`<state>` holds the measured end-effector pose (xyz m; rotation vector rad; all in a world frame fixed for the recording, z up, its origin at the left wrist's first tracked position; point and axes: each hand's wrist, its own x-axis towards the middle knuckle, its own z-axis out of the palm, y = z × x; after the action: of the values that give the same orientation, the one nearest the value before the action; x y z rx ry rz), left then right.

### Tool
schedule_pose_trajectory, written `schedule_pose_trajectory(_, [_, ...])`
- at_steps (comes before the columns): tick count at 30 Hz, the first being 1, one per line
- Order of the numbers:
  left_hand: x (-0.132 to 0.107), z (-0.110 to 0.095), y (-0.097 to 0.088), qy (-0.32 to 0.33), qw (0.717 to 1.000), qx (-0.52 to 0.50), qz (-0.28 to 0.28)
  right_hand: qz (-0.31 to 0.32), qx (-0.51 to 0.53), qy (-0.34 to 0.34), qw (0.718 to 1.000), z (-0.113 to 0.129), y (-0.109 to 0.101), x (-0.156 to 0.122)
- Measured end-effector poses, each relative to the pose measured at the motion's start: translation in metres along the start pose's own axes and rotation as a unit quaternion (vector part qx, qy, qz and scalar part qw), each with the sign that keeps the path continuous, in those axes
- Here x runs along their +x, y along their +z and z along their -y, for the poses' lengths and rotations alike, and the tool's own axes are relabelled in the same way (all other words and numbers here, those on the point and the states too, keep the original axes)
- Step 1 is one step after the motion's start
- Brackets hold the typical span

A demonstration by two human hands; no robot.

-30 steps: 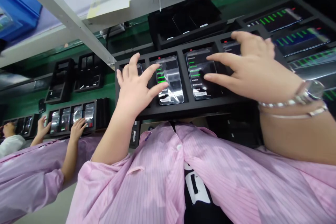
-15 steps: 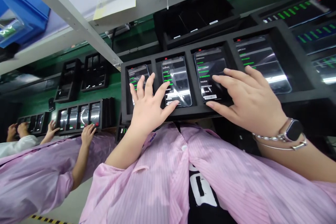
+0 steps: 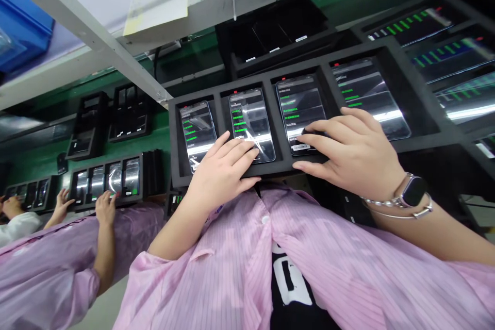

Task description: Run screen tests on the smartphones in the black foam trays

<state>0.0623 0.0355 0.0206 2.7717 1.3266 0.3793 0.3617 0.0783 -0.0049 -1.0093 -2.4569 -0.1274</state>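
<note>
A black foam tray [image 3: 270, 113] lies in front of me with several smartphones in its slots, their dark screens showing green and white lines of text. My left hand [image 3: 224, 167] is open, its fingers reaching over the lower part of the second smartphone [image 3: 251, 118] from the left. Part of the leftmost smartphone [image 3: 197, 126] is behind that hand. Over the lower right of the third smartphone [image 3: 297, 105] is my right hand [image 3: 351, 149], open, with a fingertip at the screen. The rightmost smartphone [image 3: 367, 93] lies just beyond its knuckles. Neither hand grips anything.
More smartphones with lit screens [image 3: 448, 59] lie in trays at the right. A dark tray [image 3: 270, 36] sits behind mine. A white metal post [image 3: 96, 36] slants down at the left. Co-workers' hands [image 3: 104, 206] are at another phone tray [image 3: 131, 178] on the left.
My left hand has moved down, its spread fingers drawing closer together. My right hand has shifted lower on the third smartphone. The whole view has shifted slightly.
</note>
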Motion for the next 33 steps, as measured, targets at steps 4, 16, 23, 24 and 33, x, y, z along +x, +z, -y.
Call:
schedule_pose_trajectory(4, [0.0007, 0.0002, 0.0000, -0.005, 1.000, -0.001, 0.004, -0.007, -0.007, 0.002, 1.000, -0.0005, 0.0016, 0.0017])
schedule_pose_trajectory(16, [0.0007, 0.0010, -0.0013, -0.010, 1.000, -0.003, -0.013, -0.014, -0.007, -0.001, 1.000, -0.0008, 0.0015, 0.0042])
schedule_pose_trajectory(23, [0.0006, -0.0011, -0.0015, -0.023, 1.000, -0.004, -0.021, -0.006, -0.014, 0.008, 1.000, 0.0007, 0.0013, 0.0057])
schedule_pose_trajectory(24, [0.0004, -0.0011, -0.0013, -0.022, 1.000, -0.005, -0.021, -0.003, -0.014, 0.011, 1.000, 0.0009, 0.0011, 0.0057])
schedule_pose_trajectory(33, [-0.0010, -0.0003, 0.0007, -0.015, 1.000, -0.002, -0.024, -0.005, -0.019, 0.008, 1.000, 0.0022, 0.0006, 0.0052])
